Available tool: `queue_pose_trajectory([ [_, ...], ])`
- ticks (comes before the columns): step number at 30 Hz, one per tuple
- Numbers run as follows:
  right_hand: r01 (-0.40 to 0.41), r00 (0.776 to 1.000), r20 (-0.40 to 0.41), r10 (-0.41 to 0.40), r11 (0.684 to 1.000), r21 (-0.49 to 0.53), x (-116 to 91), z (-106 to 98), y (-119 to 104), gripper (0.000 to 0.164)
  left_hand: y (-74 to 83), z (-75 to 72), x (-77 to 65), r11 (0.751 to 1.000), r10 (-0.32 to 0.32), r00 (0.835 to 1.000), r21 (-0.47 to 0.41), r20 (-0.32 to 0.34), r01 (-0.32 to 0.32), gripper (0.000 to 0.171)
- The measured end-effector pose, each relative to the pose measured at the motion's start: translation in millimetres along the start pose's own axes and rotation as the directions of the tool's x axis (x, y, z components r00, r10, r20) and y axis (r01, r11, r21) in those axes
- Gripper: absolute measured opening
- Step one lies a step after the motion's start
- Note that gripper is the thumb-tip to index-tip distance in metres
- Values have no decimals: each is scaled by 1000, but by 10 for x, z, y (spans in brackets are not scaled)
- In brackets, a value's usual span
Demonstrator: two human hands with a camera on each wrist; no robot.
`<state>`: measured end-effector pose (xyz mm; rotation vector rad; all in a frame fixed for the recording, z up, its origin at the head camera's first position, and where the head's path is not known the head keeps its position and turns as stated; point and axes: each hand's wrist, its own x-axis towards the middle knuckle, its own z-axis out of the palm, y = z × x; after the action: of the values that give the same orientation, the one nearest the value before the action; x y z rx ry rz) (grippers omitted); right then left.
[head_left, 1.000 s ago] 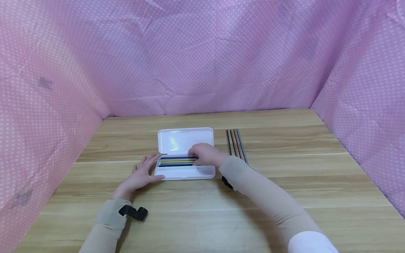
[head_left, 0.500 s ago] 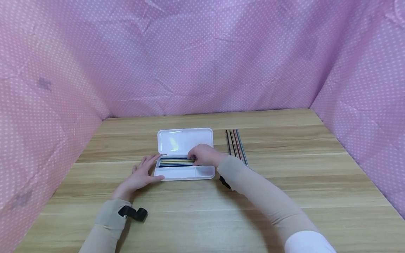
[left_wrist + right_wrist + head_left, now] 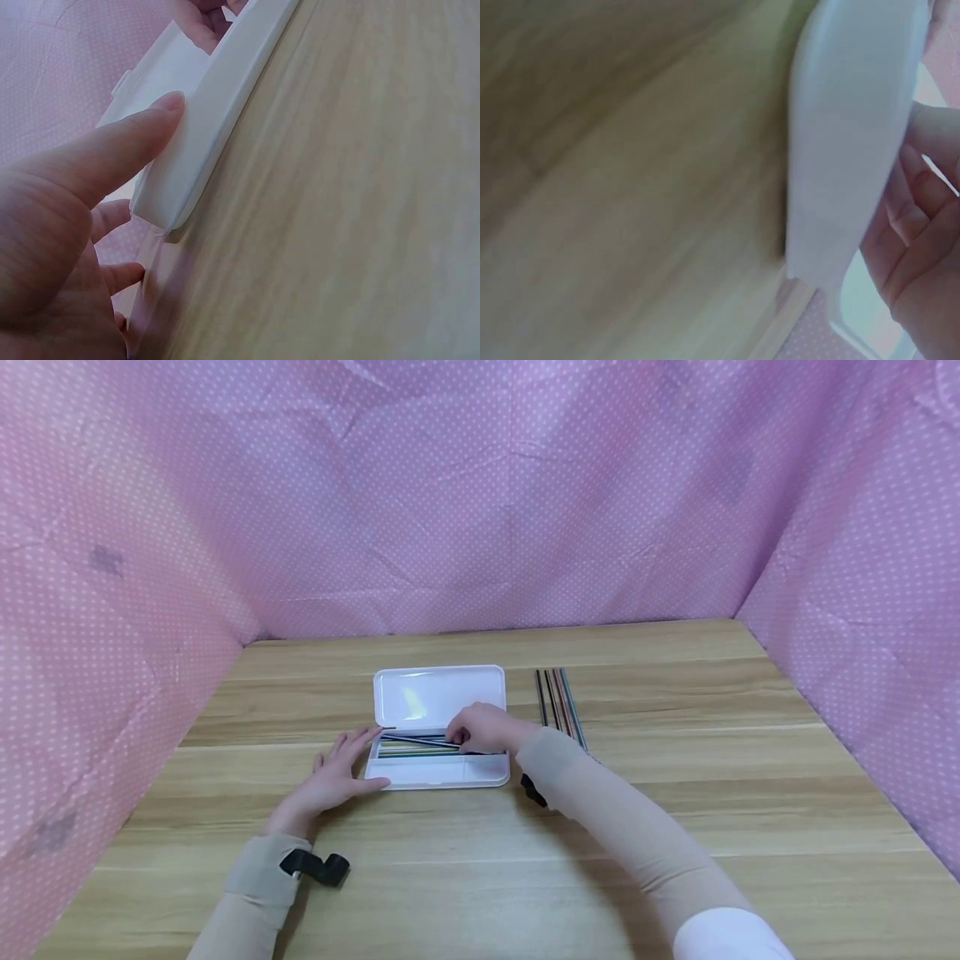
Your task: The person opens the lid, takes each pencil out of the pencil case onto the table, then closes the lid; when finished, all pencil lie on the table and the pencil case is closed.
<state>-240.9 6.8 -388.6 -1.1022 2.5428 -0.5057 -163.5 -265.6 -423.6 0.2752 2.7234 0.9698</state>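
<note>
A white pencil case (image 3: 420, 774) lies on the table with its lid folded back. Several pencils (image 3: 408, 755) in blue, yellow and dark colours lie lengthwise in its rear compartment. My right hand (image 3: 489, 728) reaches into the case from the right and pinches a dark pencil (image 3: 420, 741), which slants across the others; its right end is hidden by my fingers. At the case's left end, my left hand (image 3: 336, 774) has its fingers spread. In the left wrist view, the straight thumb (image 3: 142, 135) rests against the case's front side.
To the right of the case, several more pencils (image 3: 558, 702) lie side by side on the wooden table (image 3: 450, 877), partly behind my right forearm. A pink dotted cloth (image 3: 480, 527) hangs around the table's back and sides.
The dark pencil in my right hand now lies slanted over the others, where before the pencils lay parallel. My left hand stays in place.
</note>
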Motion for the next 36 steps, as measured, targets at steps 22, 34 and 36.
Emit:
queue_pose_trajectory([
  [22,-27,993,-94,65,932,363,-55,-34,55,27,6,-6,-10,1000,-11,1000,-17,7,11,90],
  [34,8,968,-177,179,682,731,-152,-62,49,34,1,1,3,1000,-6,1000,-10,3,6,88],
  [36,6,967,-168,191,645,764,-181,-63,44,37,0,5,8,1000,-5,1000,-5,2,5,89],
])
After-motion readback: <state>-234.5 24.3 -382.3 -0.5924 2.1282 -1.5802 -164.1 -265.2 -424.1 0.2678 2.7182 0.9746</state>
